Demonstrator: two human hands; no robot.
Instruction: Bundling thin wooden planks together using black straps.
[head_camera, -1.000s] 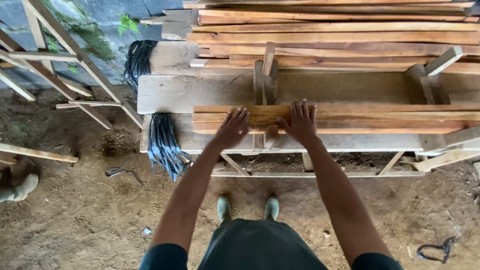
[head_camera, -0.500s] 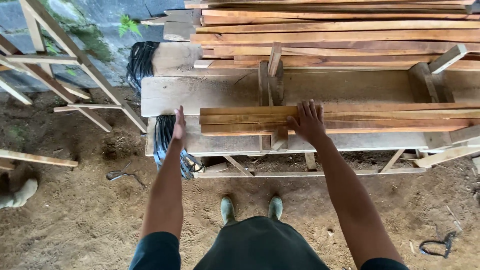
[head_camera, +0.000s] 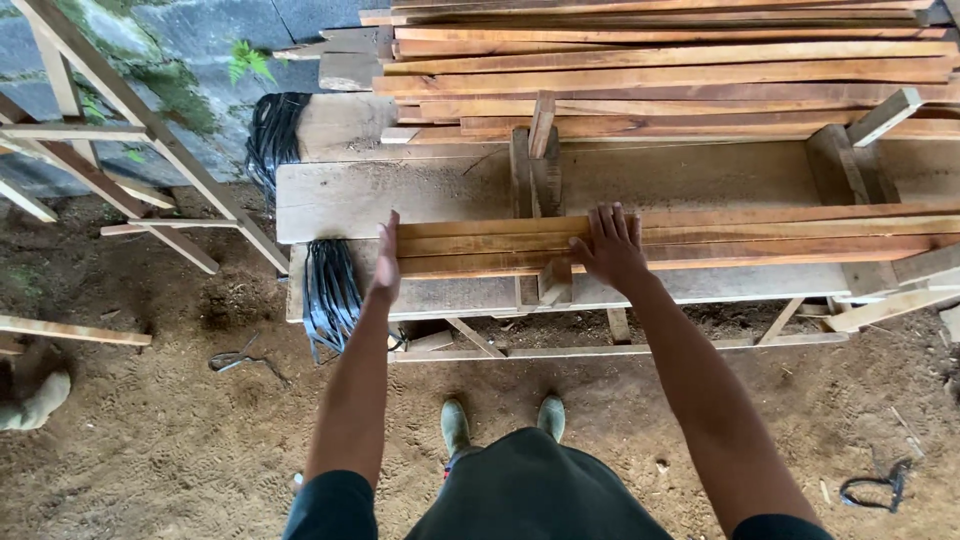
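We judge squaring the slat bundle (head_camera: 680, 240) on the tabletop (head_camera: 330, 195): left hand (head_camera: 385, 262) flat against its ends, right hand (head_camera: 612, 248) spread on top, nothing gripped. Next calls for an even push.

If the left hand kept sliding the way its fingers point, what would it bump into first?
The left hand, edge-on against the slat ends, points away from the person; it would probably cross the grey plank first. Depth is unclear.
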